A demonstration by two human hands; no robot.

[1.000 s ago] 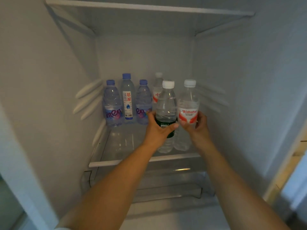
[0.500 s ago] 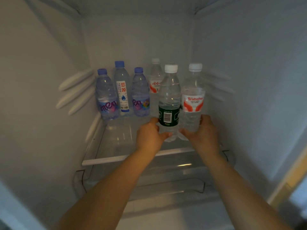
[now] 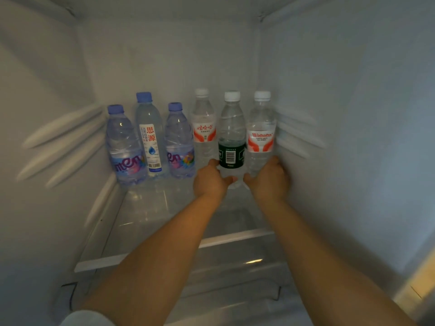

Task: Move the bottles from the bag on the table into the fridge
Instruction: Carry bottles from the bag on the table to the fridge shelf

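1. Step in hand: the placing step. Two bottles are being set down at the far right of the glass shelf (image 3: 150, 234) inside the fridge (image 3: 353, 137), to finish a row along the back wall.

2. The left hand (image 3: 211, 182) grips the lower body of the green-label bottle (image 3: 231, 142), fingers curled round its left side and thumb across the near side.

3. The right hand (image 3: 270, 182) grips the base of the red-label bottle (image 3: 260, 132), fingers wrapped round its right side. This bottle stands just beside the fridge's right wall.

4. Both held bottles are upright, side by side. The hands hide their bases, so I cannot tell whether they rest on the shelf or sit a touch above it.

5. To their left stand four more bottles: another red-label white-cap bottle (image 3: 203, 128), just beside the green-label one, then three blue-cap bottles (image 3: 150, 135) reaching to the left wall.

6. The bag and the table are out of view, so how many bottles remain cannot be judged from here.

7. Next move, as I judge it: make sure both bases sit flat on the glass, then loosen both grips and draw the hands straight back toward the near edge.

8. Care needed: the row is tight, so a sideways pull of the left hand could knock the neighbouring white-cap bottle.
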